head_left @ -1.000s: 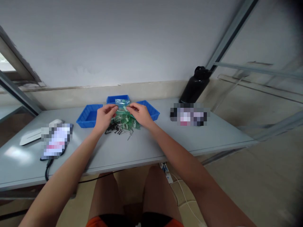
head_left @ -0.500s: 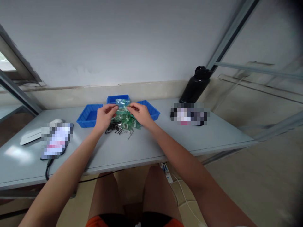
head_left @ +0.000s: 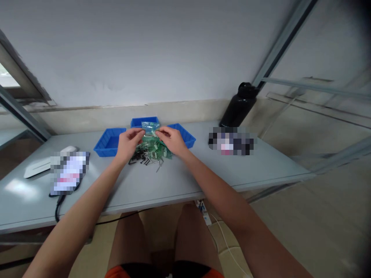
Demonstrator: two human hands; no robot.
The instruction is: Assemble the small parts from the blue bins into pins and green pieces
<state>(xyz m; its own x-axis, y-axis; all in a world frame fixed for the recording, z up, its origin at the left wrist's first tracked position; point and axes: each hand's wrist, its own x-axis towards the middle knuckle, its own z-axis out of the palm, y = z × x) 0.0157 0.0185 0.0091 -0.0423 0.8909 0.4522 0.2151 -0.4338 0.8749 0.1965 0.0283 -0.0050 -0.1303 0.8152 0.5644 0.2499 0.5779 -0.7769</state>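
Note:
A small clear greenish plastic bag (head_left: 150,126) is held up between my two hands, with small parts showing through it. My left hand (head_left: 129,141) pinches its left side between thumb and fingers. On the other side, my right hand (head_left: 171,139) closes thumb and fingers on the bag's right edge. Just below lies a pile of green plastic bags (head_left: 156,150) with small hardware among them. Loose dark and silvery screws (head_left: 145,159) spill toward the front of the pile; their exact kinds are too small to tell.
Blue bins stand around the pile: one at left (head_left: 108,148), one behind (head_left: 136,121) and one at right (head_left: 187,136). A black bottle (head_left: 238,108) stands at the back right near a blurred-out item (head_left: 230,143). Leftward lie a cabled phone (head_left: 69,173) and a white object (head_left: 37,166).
Almost nothing differs. Both hands stay at the bag in the same grip, and the whole view has shifted very slightly.

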